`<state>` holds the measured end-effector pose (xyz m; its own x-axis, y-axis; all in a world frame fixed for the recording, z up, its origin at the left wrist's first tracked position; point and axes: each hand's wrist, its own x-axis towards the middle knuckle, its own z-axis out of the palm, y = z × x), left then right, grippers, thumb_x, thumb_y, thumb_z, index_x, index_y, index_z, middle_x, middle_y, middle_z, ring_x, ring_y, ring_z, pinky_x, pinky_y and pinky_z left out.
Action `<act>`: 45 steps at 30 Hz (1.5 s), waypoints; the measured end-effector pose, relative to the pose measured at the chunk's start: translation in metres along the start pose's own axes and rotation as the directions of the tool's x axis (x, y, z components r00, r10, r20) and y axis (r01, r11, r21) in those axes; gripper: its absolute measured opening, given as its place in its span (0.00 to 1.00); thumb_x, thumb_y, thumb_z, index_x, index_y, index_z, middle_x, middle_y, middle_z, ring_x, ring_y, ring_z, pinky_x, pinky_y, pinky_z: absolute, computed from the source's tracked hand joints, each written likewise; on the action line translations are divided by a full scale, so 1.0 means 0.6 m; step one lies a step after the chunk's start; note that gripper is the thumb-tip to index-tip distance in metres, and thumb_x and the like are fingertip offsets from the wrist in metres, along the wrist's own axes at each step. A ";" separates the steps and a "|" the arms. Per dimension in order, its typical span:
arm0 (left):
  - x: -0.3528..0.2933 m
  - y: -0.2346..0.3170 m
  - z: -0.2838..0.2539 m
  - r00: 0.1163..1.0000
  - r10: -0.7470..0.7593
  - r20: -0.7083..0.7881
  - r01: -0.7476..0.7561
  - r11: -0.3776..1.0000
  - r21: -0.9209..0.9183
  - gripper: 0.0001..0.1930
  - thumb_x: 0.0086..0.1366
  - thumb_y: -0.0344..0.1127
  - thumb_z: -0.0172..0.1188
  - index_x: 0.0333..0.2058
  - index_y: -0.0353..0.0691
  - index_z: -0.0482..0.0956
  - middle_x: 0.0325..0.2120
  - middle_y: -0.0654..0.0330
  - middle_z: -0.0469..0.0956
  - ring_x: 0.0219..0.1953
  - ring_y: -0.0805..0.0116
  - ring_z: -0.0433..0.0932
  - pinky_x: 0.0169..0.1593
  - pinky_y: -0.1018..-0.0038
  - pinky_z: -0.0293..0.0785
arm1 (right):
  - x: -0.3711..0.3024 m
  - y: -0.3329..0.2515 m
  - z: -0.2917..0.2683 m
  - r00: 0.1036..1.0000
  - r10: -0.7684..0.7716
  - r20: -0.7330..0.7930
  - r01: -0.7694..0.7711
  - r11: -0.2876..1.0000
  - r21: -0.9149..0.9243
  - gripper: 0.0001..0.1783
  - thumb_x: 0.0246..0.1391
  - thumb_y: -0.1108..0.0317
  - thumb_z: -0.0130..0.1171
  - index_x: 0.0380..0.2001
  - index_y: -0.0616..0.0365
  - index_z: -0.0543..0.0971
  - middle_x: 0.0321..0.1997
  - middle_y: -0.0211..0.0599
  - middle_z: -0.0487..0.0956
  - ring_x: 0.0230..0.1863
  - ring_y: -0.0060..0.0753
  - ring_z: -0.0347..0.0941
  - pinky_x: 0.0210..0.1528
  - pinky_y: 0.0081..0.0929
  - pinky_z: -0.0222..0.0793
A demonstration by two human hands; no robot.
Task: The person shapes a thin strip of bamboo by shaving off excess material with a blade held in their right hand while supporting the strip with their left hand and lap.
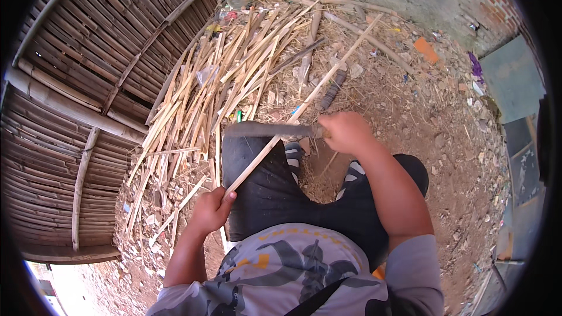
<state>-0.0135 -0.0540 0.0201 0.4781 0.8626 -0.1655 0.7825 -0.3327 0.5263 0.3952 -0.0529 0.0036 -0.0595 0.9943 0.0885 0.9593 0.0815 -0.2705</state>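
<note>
Well, the wooden strip [316, 90] is long, straight and slender, pale tan and smooth-looking, slanting from the lap up and away to the right, above the dirt floor [410, 187]. The left hand [213, 209] is closed around its near end; the right hand [345, 131] grips one knife [263, 130], whose dull grey blade crosses the strip over the left knee. One strip is held; the pile [234, 76] beyond has too many overlapping pieces to count. There are two striped sandals [353, 171] and one flat orange piece [426, 50].
</note>
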 end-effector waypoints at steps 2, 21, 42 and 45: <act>-0.006 -0.003 -0.006 1.000 0.008 0.017 -0.008 1.000 0.008 0.24 0.73 0.52 0.54 0.25 0.35 0.74 0.18 0.43 0.76 0.26 0.38 0.78 0.30 0.52 0.72 | -0.005 -0.014 -0.024 0.993 -0.062 0.101 0.068 0.996 -0.056 0.14 0.49 0.62 0.66 0.40 0.53 0.81 0.33 0.46 0.83 0.36 0.52 0.81 0.41 0.47 0.76; -0.054 -0.050 -0.005 0.997 0.002 -0.080 0.008 0.991 0.133 0.23 0.71 0.52 0.57 0.27 0.37 0.72 0.17 0.44 0.75 0.24 0.38 0.78 0.28 0.51 0.72 | -0.008 0.029 0.005 0.988 -0.067 0.136 0.030 0.965 0.260 0.17 0.48 0.57 0.70 0.36 0.56 0.81 0.32 0.50 0.81 0.39 0.55 0.80 0.42 0.47 0.74; -0.039 -0.045 0.025 0.992 0.020 -0.124 -0.002 0.990 0.143 0.22 0.70 0.52 0.57 0.27 0.38 0.71 0.16 0.45 0.75 0.22 0.38 0.78 0.26 0.49 0.71 | 0.000 0.025 -0.025 0.966 0.230 0.117 -0.257 0.905 0.340 0.16 0.52 0.60 0.67 0.38 0.60 0.80 0.35 0.49 0.83 0.39 0.52 0.81 0.44 0.44 0.75; -0.035 -0.045 0.013 0.998 0.017 -0.064 -0.013 0.997 0.077 0.23 0.71 0.52 0.57 0.25 0.37 0.71 0.16 0.45 0.75 0.21 0.39 0.77 0.27 0.52 0.71 | -0.006 -0.030 -0.027 0.985 -0.081 0.153 0.074 0.996 0.050 0.16 0.52 0.60 0.67 0.39 0.59 0.80 0.34 0.48 0.82 0.37 0.50 0.81 0.42 0.43 0.75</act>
<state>-0.0418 -0.0659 0.0030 0.4652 0.8792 -0.1028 0.8048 -0.3718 0.4628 0.3827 -0.0592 0.0234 -0.1782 0.9833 -0.0374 0.9374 0.1580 -0.3105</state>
